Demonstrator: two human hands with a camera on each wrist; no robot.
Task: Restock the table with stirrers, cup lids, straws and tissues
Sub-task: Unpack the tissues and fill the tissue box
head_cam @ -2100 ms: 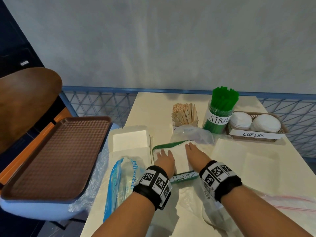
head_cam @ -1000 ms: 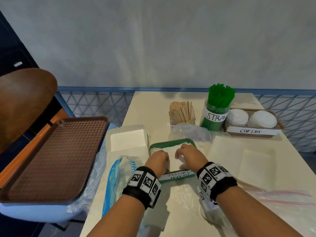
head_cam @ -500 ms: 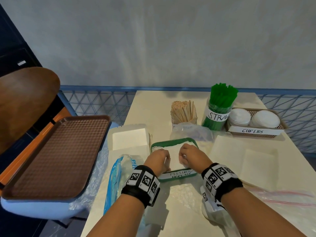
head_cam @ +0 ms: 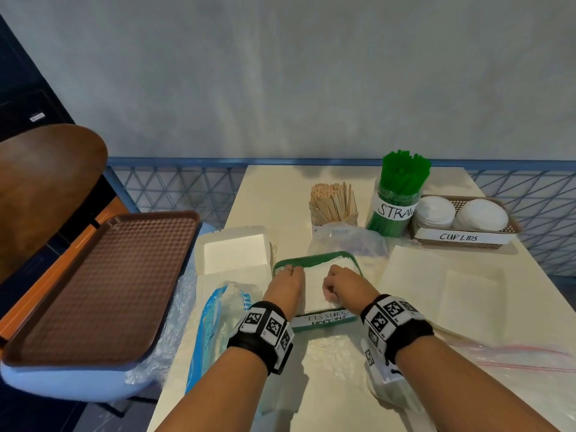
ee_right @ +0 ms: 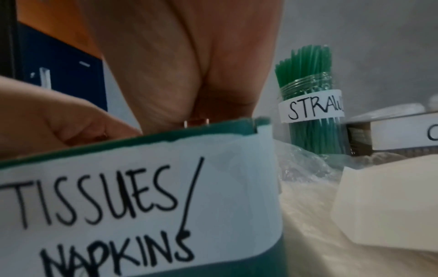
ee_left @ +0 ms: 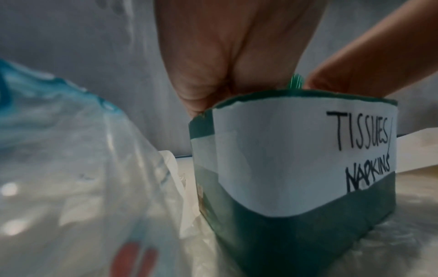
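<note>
A green box (head_cam: 314,255) labelled "TISSUES/NAPKINS" stands on the cream table (head_cam: 274,194) with white tissues (head_cam: 314,291) inside. My left hand (head_cam: 288,277) curls its fingers down over the stack's left edge. My right hand (head_cam: 339,282) is bunched on the stack's right side. In both wrist views the box wall (ee_left: 260,224) (ee_right: 142,138) hides the fingertips. Behind the box stand wooden stirrers (head_cam: 332,202), a jar of green straws (head_cam: 397,198) and a basket (head_cam: 514,227) of white cup lids (head_cam: 481,215).
A brown tray (head_cam: 103,282) lies on a seat to the left. An open white box (head_cam: 233,254) and a blue-white plastic bag (head_cam: 215,322) lie left of the tissue box. A clear bag (head_cam: 349,241), flat cream container (head_cam: 452,294) and zip bag (head_cam: 530,360) are nearby.
Both hands lay flat on the tissues two seconds ago; their fingers have since curled. The left hand has moved toward the box's far left edge.
</note>
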